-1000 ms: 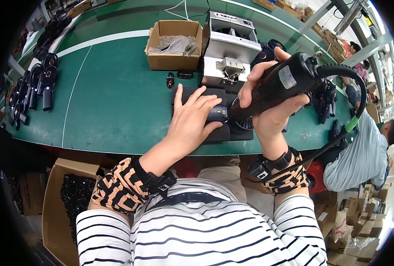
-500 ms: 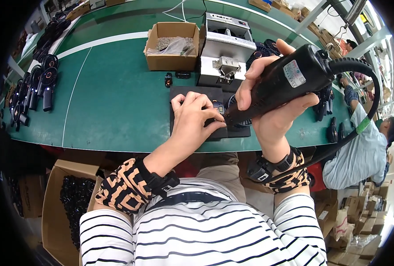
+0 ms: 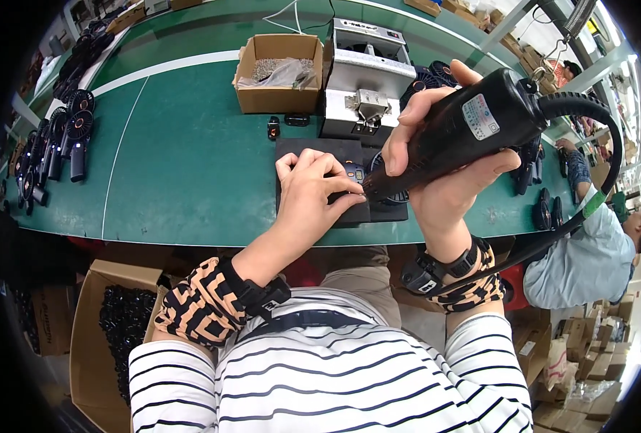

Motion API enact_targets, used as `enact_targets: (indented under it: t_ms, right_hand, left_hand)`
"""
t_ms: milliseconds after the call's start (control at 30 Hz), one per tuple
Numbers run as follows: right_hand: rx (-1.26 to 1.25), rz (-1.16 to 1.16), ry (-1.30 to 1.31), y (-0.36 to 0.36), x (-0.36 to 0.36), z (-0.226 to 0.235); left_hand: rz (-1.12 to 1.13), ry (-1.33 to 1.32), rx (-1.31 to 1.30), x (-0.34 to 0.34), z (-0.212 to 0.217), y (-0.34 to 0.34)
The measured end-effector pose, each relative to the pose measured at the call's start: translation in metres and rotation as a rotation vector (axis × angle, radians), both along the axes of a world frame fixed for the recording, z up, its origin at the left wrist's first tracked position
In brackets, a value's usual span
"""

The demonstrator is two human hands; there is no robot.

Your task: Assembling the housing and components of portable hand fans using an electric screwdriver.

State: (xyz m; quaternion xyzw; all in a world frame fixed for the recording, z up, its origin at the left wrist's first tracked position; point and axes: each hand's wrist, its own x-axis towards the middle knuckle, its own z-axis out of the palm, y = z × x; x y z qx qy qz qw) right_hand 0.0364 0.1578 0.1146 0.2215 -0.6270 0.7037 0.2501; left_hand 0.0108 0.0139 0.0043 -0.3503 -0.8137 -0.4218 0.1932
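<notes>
Long green workbench (image 3: pixel 176 166); apparently daylight far right.

Right hand (image 3: pixel 443 180) grips black electric screwdriver (image 3: pixel 458 133); left hand (image 3: pixel 310 198) steadies workpiece (image 3: pixel 354 173).

A black electric screwdriver (image 3: pixel 465 130) with a black cable was gripped in the right hand (image 3: pixel 443 180) over a dark grey mat (image 3: pixel 313 148) on the green table (image 3: pixel 183 166), which carried a white stripe; the left hand (image 3: pixel 310 198) lay on the mat. Orange-and-black patterned arm sleeves (image 3: pixel 205 307) met a black-and-white striped shirt (image 3: pixel 320 382). A brown cardboard box (image 3: pixel 277 76) and a grey machine (image 3: pixel 364 79) stood toward the table's far edge, black fans (image 3: pixel 60 144) at its left edge
</notes>
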Motion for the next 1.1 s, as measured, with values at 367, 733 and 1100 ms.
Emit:
enact_targets:
  t_ms: [367,733,1100]
  right_hand:
    - [-0.060,0.069,-0.008,0.001,-0.002,-0.001]
    - [0.006,-0.074,0.032,0.009,-0.008,-0.011]
    - [-0.107,-0.031,-0.032,0.011,-0.007,-0.027]
  left_hand:
    - [-0.084,-0.070,0.002,-0.004,0.001,-0.003]
    - [0.025,0.063,-0.268,-0.006,-0.004,-0.007]
    - [0.011,0.077,-0.271,-0.006,0.000,-0.006]
